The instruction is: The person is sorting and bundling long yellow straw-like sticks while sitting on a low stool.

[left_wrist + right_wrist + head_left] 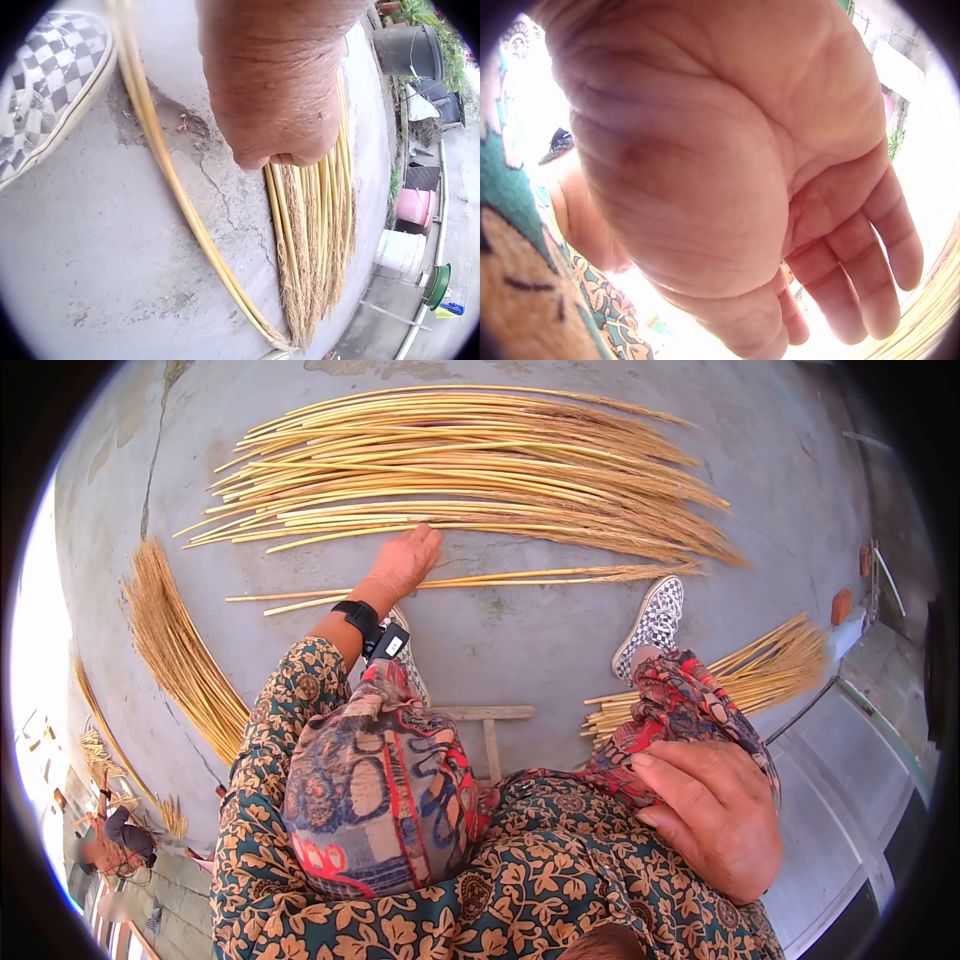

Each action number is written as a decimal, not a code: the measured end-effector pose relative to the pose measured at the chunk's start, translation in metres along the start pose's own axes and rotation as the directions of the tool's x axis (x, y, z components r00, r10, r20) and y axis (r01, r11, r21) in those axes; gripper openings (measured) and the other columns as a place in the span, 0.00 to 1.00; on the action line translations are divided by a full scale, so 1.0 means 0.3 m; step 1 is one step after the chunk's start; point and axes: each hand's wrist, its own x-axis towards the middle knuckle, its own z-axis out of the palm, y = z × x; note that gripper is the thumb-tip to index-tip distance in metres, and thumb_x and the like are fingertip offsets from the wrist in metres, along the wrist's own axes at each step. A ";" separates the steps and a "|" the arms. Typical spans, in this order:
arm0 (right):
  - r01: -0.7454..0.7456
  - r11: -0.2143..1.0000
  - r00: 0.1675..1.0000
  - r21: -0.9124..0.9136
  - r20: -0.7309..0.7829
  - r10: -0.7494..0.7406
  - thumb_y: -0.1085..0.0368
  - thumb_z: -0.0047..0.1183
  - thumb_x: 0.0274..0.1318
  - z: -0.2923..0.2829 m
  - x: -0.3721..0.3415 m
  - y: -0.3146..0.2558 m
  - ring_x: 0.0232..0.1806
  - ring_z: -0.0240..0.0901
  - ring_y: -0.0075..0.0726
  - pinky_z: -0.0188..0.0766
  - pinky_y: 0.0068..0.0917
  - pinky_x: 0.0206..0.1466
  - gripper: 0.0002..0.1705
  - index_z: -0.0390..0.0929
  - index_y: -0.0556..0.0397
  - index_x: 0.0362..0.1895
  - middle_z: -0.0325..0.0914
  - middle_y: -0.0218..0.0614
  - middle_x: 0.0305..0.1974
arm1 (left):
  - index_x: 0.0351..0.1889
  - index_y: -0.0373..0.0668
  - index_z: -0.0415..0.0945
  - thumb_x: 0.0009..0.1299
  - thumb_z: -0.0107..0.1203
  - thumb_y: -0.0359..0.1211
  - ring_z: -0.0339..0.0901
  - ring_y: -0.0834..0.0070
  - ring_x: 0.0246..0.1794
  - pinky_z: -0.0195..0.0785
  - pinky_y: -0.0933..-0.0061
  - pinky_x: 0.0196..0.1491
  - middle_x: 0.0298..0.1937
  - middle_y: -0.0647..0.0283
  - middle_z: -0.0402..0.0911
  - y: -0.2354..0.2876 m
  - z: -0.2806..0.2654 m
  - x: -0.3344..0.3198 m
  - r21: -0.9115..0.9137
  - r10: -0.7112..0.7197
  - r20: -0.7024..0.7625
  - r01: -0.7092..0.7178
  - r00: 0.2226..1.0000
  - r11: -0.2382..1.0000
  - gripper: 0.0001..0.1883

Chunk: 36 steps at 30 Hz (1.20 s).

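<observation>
where a broad spread of straw-coloured stalks point(470, 470) lies across the grey floor point(540, 640) — bare ends to the left, brushy heads to the right — a person's left hand point(405, 558) is down at its near edge. the fingers bend towards the stalks, but the hand hides their tips, so i cannot tell whether they pinch one. two separate stalks point(480, 579) lie side by side between the spread and the checkered shoes point(655, 618), their heads near the right toe. the right hand point(725, 820) is over the right leg, fingers loose, holding nothing. a left bundle point(185, 635) and a right bundle point(740, 660) flank the person. the step in hand looks like picking a stalk from the spread; the next move seems to call for a pinch on one stem and a gentle draw towards the body, easing its head free of its neighbours.
</observation>
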 end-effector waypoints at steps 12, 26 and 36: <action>-0.002 1.000 1.000 0.017 0.005 0.002 0.65 0.67 0.32 -0.007 0.005 -0.003 0.40 0.75 0.43 0.71 0.36 0.41 0.32 0.78 0.46 0.50 0.76 0.36 0.43 | 0.47 0.45 0.70 0.61 0.50 0.27 0.78 0.63 0.41 0.74 0.65 0.37 0.42 0.61 0.74 -0.018 -0.057 0.076 0.113 0.047 -0.045 -0.042 0.998 0.993 0.15; -0.003 1.000 1.000 -0.012 -0.006 0.003 0.64 0.68 0.32 -0.003 -0.002 -0.003 0.39 0.75 0.42 0.71 0.36 0.41 0.32 0.78 0.46 0.50 0.76 0.36 0.43 | 0.36 0.42 0.72 0.62 0.50 0.29 0.77 0.60 0.42 0.74 0.63 0.38 0.40 0.59 0.73 0.012 -0.036 0.065 0.180 -0.006 0.148 -0.021 0.989 0.983 0.06; -0.014 1.000 1.000 0.002 -0.006 0.014 0.65 0.68 0.31 -0.003 -0.006 -0.004 0.40 0.75 0.42 0.71 0.36 0.41 0.32 0.78 0.46 0.50 0.76 0.37 0.43 | 0.47 0.44 0.71 0.61 0.50 0.28 0.76 0.63 0.45 0.74 0.64 0.41 0.48 0.60 0.74 -0.004 -0.043 0.063 0.165 0.035 -0.081 -0.021 0.996 0.986 0.14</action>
